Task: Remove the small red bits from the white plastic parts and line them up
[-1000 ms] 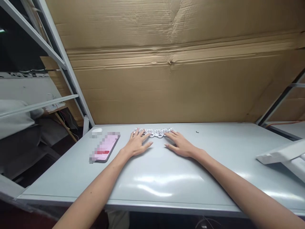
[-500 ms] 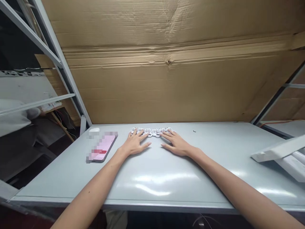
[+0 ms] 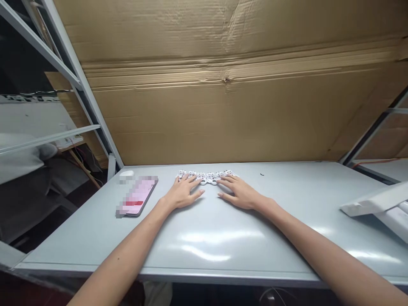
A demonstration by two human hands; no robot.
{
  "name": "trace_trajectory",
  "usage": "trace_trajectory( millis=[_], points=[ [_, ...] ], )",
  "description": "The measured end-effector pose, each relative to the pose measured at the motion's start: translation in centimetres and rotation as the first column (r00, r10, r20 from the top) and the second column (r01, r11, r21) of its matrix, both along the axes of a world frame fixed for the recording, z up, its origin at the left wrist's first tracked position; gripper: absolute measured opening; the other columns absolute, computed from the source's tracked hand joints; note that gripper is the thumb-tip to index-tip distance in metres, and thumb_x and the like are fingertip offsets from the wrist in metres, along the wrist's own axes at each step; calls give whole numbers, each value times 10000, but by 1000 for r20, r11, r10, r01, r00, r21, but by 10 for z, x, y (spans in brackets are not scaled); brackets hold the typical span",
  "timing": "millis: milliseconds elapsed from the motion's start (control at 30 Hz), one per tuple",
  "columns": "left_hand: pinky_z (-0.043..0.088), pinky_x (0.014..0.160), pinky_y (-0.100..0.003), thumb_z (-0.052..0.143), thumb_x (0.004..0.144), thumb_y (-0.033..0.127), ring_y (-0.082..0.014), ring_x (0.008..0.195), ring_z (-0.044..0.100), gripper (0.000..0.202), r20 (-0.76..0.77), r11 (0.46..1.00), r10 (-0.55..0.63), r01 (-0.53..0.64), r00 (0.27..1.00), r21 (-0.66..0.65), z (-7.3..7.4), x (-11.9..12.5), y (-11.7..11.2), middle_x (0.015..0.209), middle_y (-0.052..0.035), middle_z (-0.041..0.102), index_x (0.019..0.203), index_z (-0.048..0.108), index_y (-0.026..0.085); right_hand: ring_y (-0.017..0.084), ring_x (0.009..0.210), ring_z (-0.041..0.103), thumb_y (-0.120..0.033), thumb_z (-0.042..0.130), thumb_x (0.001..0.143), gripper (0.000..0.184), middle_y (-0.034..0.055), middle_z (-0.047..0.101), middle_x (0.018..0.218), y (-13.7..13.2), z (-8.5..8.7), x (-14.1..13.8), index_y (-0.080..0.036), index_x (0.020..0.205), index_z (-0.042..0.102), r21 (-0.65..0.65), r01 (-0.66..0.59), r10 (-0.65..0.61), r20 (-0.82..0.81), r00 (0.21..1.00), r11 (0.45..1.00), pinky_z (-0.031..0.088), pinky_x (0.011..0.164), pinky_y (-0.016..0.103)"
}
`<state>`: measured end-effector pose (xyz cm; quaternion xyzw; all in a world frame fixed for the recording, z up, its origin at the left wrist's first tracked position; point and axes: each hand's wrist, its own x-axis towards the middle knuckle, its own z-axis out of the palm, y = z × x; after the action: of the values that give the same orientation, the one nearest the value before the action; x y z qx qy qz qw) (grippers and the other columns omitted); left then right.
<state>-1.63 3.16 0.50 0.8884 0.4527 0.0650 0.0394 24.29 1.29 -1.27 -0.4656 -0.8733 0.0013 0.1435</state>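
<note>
A row of several small white plastic parts [image 3: 208,177] lies across the far middle of the grey table [image 3: 223,238]. My left hand [image 3: 184,192] rests flat, palm down, fingers spread, with its fingertips on the left end of the row. My right hand [image 3: 237,192] lies flat in the same way, its fingertips touching the right end of the row. Neither hand holds anything.
A pink phone [image 3: 137,197] lies left of my left hand, with a small white object [image 3: 126,173] behind it. White flat pieces [image 3: 379,206] stick in at the right edge. A cardboard sheet [image 3: 229,93] walls the back. A metal shelf frame [image 3: 73,76] stands left. A tiny dark speck [image 3: 262,174] lies right of the row.
Only the camera view has shifted slightly. Both hands stay flat at the row of white parts.
</note>
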Motion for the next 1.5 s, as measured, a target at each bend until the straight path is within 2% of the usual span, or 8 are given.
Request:
trace_trajectory(
  millis=[267,400,600,700,867,1100,1367,1500],
  points=[
    [141,1194,-555,307,988,611,-304,1486,205,618,11,1000,-21,21,1000,-13,2,7,-6,1579,-70,328,1476,432,252,359,1336,453,-554,402,951,587,141,528,1445,-9,10,6,-202,1392,562,-51,0,0,-2,1000,999,375,1093,533],
    [160,1200,-505,305,992,605,-300,1478,233,613,7,999,-48,48,999,5,2,11,-9,1572,-66,347,1473,438,250,350,1330,461,-564,399,952,577,130,521,1452,-12,12,11,-222,1383,574,-82,5,-5,-1,1000,997,378,1095,521],
    [155,1202,-492,266,1008,593,-284,1476,238,593,14,998,-51,51,999,22,-2,12,-8,1566,-64,362,1455,459,255,350,1362,423,-566,414,949,589,132,501,1468,-14,14,12,-201,1384,572,-104,17,-16,10,1000,994,349,1121,509],
    [145,1204,-481,248,1024,546,-266,1471,250,563,43,997,-8,5,999,76,-5,12,-7,1568,-87,353,1437,472,236,355,1371,406,-563,434,942,592,139,499,1467,-14,13,11,-198,1391,562,-118,24,-24,-2,1000,993,338,1126,516],
    [233,1171,-476,251,1020,513,-297,1432,326,583,79,975,183,-191,980,109,-8,10,-7,1512,-151,419,1445,423,154,361,1360,406,-534,422,950,569,150,525,1432,-15,11,9,-192,1382,562,-92,29,-27,25,999,995,356,1105,522],
    [343,1102,-453,268,1002,514,-318,1334,462,585,85,955,267,-275,960,109,-4,3,-6,1425,-166,521,1418,415,130,343,1335,430,-520,408,958,561,149,521,1424,-18,14,7,-195,1397,535,-106,36,-32,43,999,994,379,1087,493],
    [421,1038,-416,319,997,476,-295,1214,557,470,155,957,228,-250,961,146,-5,-2,-2,1331,-125,567,1311,526,193,335,1327,443,-485,422,954,552,147,507,1439,-19,16,5,-194,1415,512,-98,43,-41,23,999,994,378,1089,489],
    [393,1074,-444,311,993,509,-326,1310,475,511,158,963,237,-253,959,96,-7,-2,-4,1401,-151,504,1332,508,182,324,1348,431,-482,412,962,559,153,473,1470,-17,13,3,-192,1433,496,-35,83,-83,13,996,996,348,1120,481]
  ],
)
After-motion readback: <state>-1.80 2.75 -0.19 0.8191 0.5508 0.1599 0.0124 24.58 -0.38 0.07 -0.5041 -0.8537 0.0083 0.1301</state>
